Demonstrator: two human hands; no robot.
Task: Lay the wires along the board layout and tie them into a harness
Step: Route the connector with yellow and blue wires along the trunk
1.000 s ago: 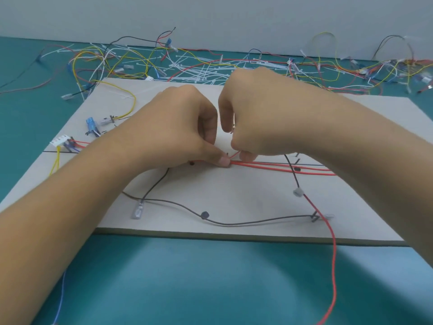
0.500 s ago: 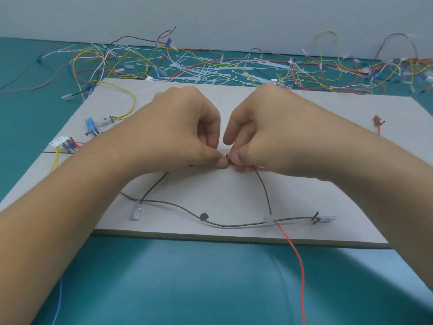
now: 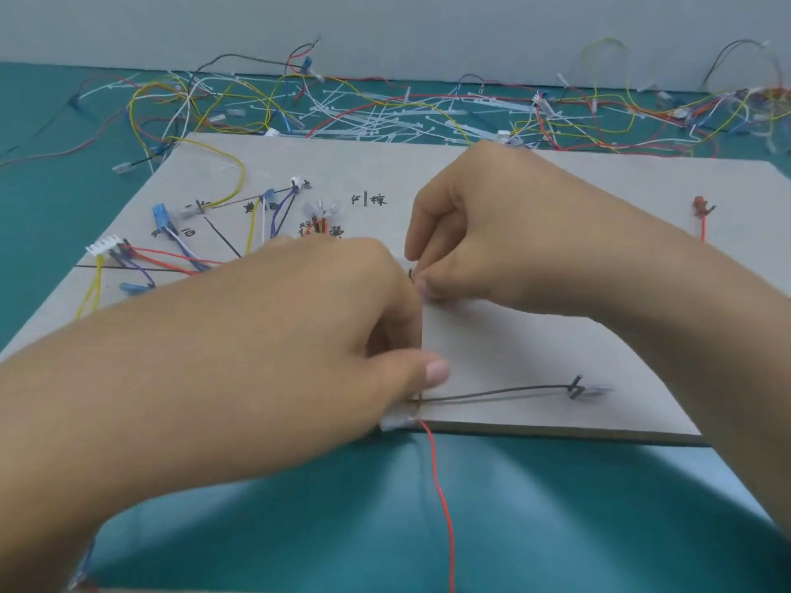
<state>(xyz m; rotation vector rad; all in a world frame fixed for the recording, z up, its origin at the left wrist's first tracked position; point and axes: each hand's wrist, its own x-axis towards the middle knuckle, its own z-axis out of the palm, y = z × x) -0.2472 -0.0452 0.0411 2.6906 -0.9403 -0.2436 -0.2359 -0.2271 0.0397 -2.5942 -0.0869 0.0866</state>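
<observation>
Work surface: teal mat (image 3: 556,507) covering the table, meeting a plain pale grey wall (image 3: 385,23) at the far edge.

Board (image 3: 535,336): flat grey card lying on the mat, marked with black layout lines and handwritten characters; small pegs stand in it.

Wires on board: red, purple, yellow and black leads with white and blue connectors gathered at the left part; a dark grey wire (image 3: 492,392) runs along the near edge to a peg at right; a red wire (image 3: 441,498) hangs from the near edge down over the mat.

Loose stock: tangle of coloured wires and white cable ties (image 3: 385,117) spread on the mat behind the board.

Left hand (image 3: 325,336): curled closed at the near edge of the board, thumb extended, fingers pressed over the grey wire where the red one leaves; actual pinch hidden.

Right hand (image 3: 492,233): fingers curled tight near mid-board, tips pinching a short dark wire end (image 3: 411,273).
</observation>
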